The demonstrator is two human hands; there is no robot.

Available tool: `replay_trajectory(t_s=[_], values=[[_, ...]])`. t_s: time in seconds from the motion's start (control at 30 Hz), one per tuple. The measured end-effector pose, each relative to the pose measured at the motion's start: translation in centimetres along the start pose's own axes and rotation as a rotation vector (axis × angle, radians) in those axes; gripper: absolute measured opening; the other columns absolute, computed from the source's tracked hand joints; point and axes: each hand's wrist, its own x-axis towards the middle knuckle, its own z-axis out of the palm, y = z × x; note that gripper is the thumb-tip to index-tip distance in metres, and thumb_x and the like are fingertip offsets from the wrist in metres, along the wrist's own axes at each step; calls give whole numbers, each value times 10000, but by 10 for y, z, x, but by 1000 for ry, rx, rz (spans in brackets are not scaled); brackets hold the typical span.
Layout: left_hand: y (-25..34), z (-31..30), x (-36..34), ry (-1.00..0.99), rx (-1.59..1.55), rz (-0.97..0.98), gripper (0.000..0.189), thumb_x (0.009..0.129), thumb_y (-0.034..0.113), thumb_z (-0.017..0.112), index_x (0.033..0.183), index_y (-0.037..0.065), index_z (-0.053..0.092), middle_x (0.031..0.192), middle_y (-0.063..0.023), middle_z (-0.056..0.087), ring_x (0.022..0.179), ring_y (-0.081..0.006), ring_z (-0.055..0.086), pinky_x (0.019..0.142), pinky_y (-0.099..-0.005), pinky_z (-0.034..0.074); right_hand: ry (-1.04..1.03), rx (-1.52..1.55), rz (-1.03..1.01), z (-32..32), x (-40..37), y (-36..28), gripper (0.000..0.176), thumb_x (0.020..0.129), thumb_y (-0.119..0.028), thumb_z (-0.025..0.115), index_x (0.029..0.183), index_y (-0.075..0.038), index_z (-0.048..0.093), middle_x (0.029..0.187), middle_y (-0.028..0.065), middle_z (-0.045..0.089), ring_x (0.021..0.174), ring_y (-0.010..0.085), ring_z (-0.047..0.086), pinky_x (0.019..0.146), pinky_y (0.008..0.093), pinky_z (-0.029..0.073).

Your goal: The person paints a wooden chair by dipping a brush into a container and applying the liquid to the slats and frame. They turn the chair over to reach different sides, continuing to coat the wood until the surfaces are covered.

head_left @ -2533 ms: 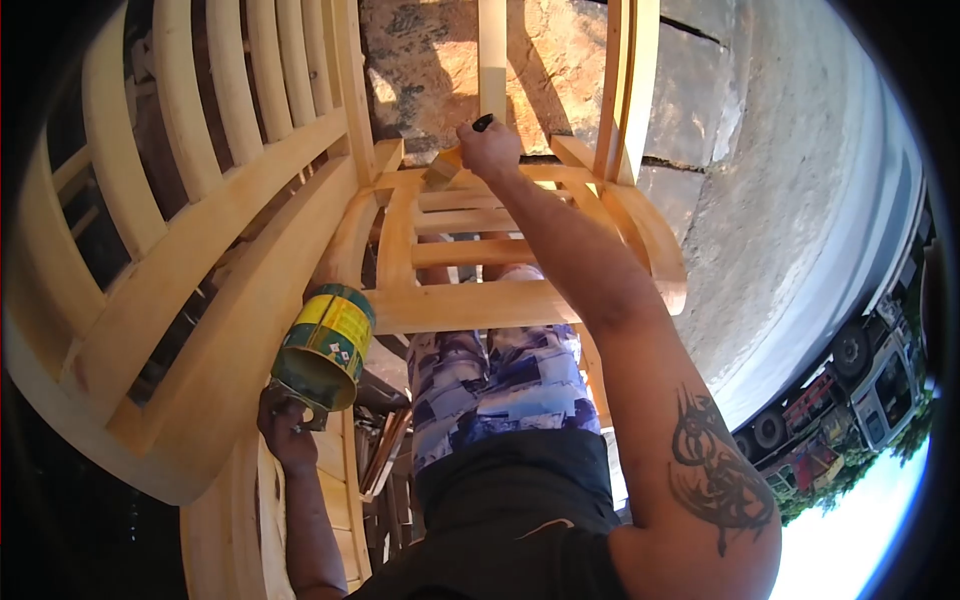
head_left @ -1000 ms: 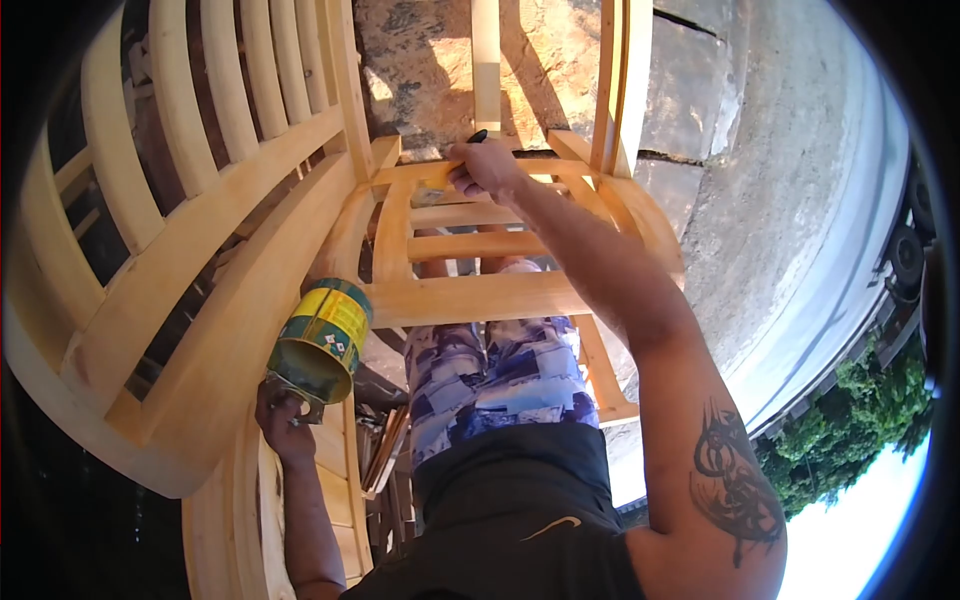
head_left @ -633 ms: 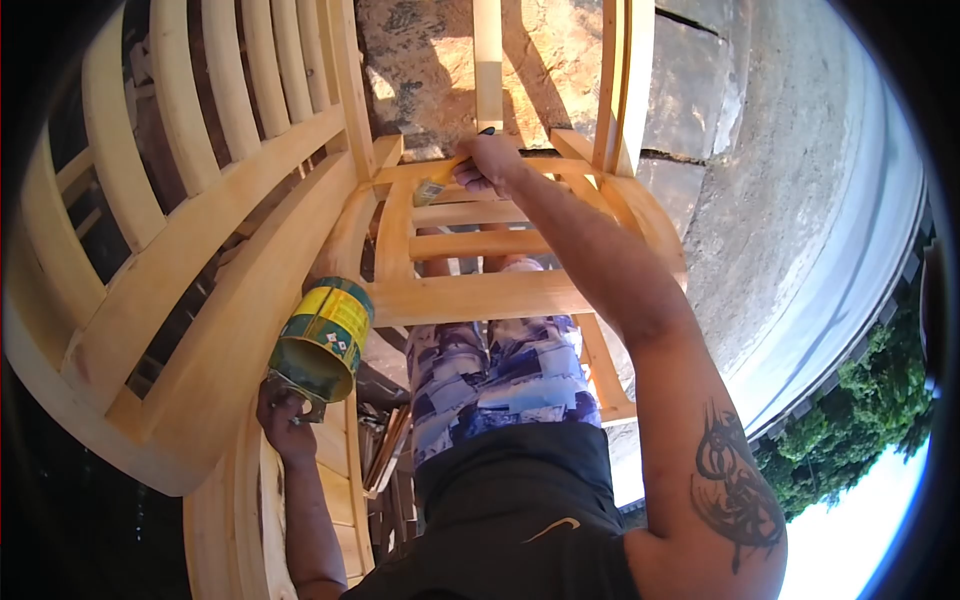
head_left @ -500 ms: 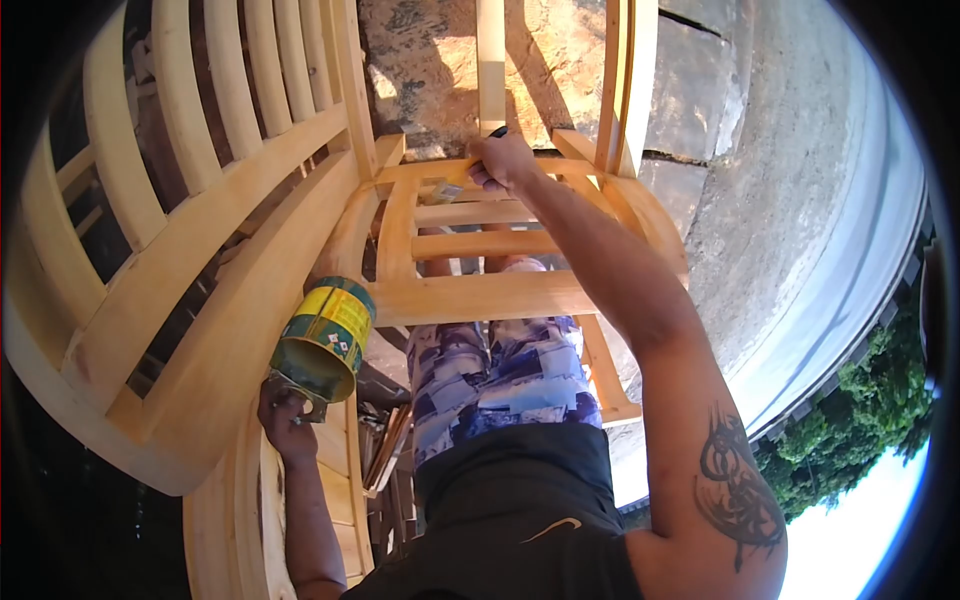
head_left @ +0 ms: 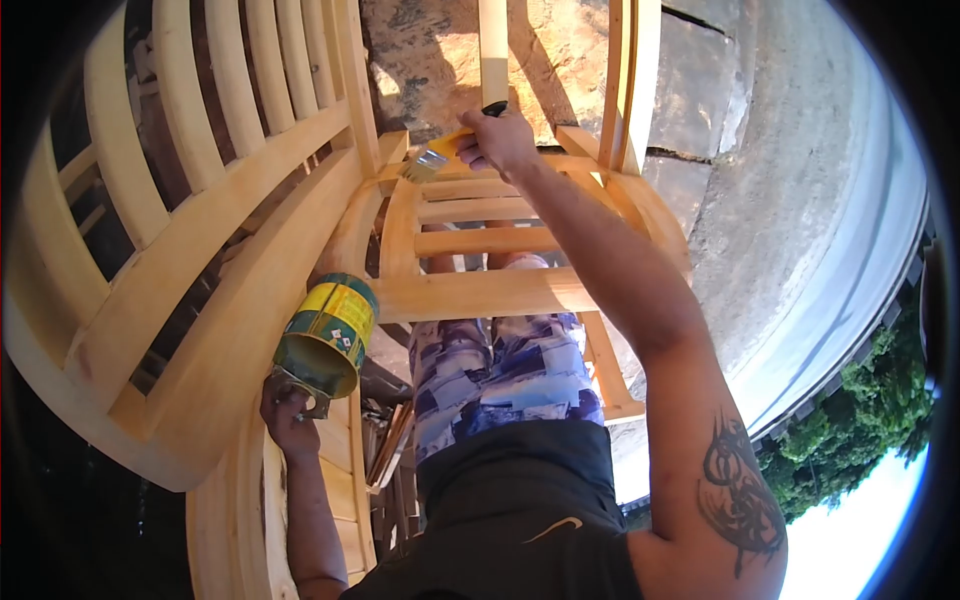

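My right hand (head_left: 500, 140) is closed around the yellow handle of a flat paintbrush (head_left: 430, 160). Its bristles point left and down, right at the far-left corner of a slatted wooden frame (head_left: 400, 235). At lower left, my left hand (head_left: 290, 412) grips a metal piece at the rim of a tin can (head_left: 330, 335) with a yellow and green label. The can is tilted with its open mouth facing me, beside the left end of the frame's near rail.
A large slatted wooden piece (head_left: 210, 200) curves along the left. Upright wooden posts (head_left: 620, 90) stand at the far right of the frame. Beyond lie stained ground (head_left: 430, 60), paving and a grey road (head_left: 800, 200). Stacked wood strips (head_left: 392, 445) lie below the can.
My right hand has lifted slightly, away from me. The brush has swung up and left, its bristles moving from over the slats to the frame's corner. The can has barely moved.
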Motion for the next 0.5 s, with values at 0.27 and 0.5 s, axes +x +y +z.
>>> replay_trajectory(t_s=[0.27, 0.5], values=[[3, 5, -1, -22, 8, 21, 396, 729, 106, 587, 1109, -3, 612, 999, -56, 602, 926, -161, 566, 818, -295, 471, -228, -56, 23, -62, -49, -11, 204, 895, -146, 640, 1004, 25, 620, 782, 116, 651, 592, 156, 604, 553, 272, 517], [1, 3, -1, -33, 14, 25, 389, 730, 101, 574, 1102, -7, 613, 1003, -64, 600, 933, -163, 565, 830, -296, 473, -591, -260, -33, -89, -41, -20, 235, 868, -82, 676, 1088, -2, 651, 891, 110, 704, 829, 178, 707, 741, 292, 580]])
